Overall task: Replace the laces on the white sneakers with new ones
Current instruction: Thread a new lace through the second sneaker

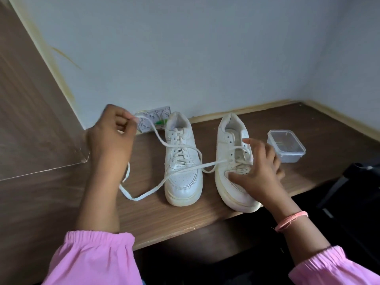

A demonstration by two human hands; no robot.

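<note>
Two sneakers (183, 159), no legible brand; left grip (115, 130) pinches lace (156, 136); right grip (259, 171) spread wide on right sneaker (232, 161).

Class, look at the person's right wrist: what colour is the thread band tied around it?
The wrist band is pinkish orange, seen clearly in the head view.

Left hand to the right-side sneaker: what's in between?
In the head view, the laced sneaker stands between the left hand and the part-unlaced sneaker. The loose lace pinched in that hand runs across it.
</note>
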